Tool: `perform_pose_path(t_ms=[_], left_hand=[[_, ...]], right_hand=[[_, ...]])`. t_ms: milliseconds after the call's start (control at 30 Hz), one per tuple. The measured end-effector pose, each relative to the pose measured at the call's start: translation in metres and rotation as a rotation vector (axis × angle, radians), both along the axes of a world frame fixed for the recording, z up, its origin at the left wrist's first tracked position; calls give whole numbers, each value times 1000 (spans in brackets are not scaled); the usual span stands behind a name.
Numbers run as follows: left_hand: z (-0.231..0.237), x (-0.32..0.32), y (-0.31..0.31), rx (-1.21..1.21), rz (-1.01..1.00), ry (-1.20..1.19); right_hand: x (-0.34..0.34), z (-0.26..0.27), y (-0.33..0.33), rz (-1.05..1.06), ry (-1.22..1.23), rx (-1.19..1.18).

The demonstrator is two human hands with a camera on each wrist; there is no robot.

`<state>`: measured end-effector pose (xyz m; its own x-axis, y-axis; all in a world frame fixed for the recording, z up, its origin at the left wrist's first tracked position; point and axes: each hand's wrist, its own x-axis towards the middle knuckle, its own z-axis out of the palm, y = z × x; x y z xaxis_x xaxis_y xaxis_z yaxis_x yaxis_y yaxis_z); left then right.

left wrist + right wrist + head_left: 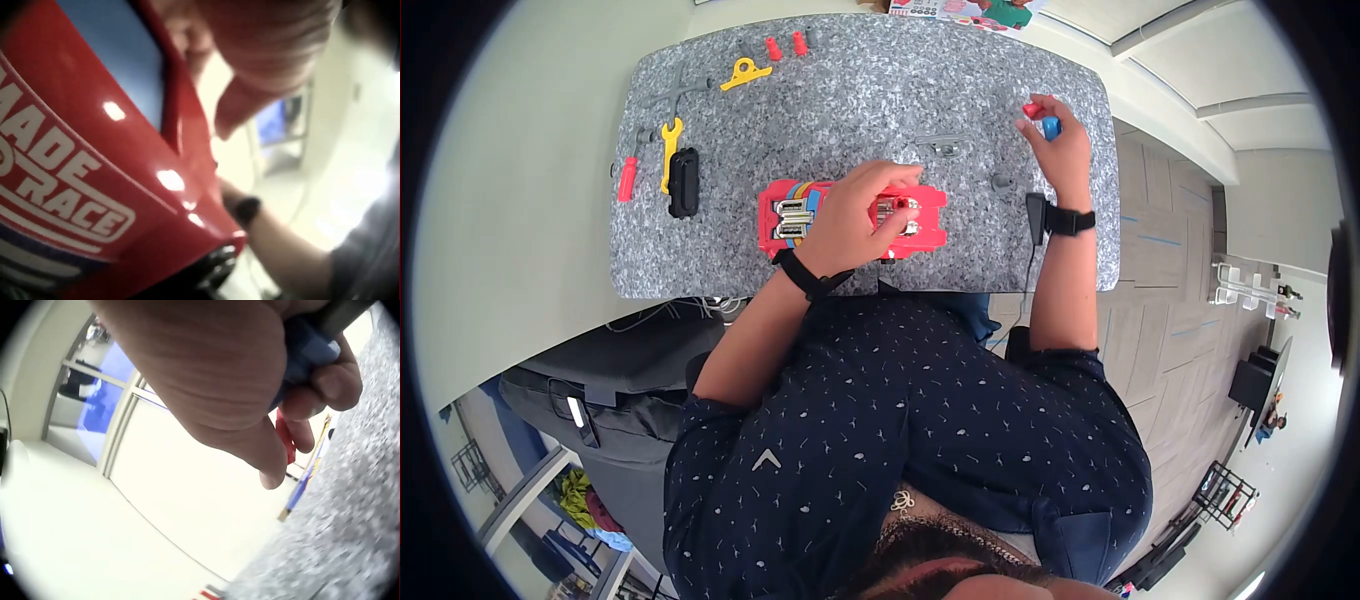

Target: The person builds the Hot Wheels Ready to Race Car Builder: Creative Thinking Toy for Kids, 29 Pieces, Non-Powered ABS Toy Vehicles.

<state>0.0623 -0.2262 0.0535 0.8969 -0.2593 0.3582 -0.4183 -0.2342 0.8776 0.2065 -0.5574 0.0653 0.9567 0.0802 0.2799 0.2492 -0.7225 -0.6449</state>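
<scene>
The red toy car lies near the table's front edge, batteries showing in its body. My left hand rests over its middle, fingers extended towards the far side and thumb on the near side; its palm hides part of the car. The red side with white lettering fills much of the left wrist view. At the table's right side my right hand is raised, fingers curled round a blue-handled tool with a dark shaft. Between thumb and a finger it pinches a small red piece.
At the left lie a yellow wrench, a black part, a red-handled piece and a grey cross-shaped part. Farther back are a yellow part and two red pieces. A grey part lies beyond the car.
</scene>
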Motion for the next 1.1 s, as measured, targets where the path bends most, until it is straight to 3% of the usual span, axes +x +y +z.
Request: perform_pose_path(t_ms=[33,267,400,533,633,733,833,933,1100], left_hand=[[1,1,0,-8,24,-18],[9,-8,4,62,56,-173],[11,-29,3,90,-18,-90],[8,-39,5,119,-17,-48],[9,-39,5,106,0,-61],[10,-38,5,104,46,-77],[15,-39,6,89,87,-82],[22,-40,5,48,49,-73],[23,-40,-5,-26,20,-6]], right_hand=[[-13,8,10,37,-27,113],[-127,57,82,357,561,662],[-143,48,96,498,776,784],[-142,38,100,484,795,702],[-140,23,103,542,735,658],[-142,27,106,486,586,464],[-147,48,107,426,454,636],[-146,56,102,574,377,1047],[-148,68,128,676,67,1090]])
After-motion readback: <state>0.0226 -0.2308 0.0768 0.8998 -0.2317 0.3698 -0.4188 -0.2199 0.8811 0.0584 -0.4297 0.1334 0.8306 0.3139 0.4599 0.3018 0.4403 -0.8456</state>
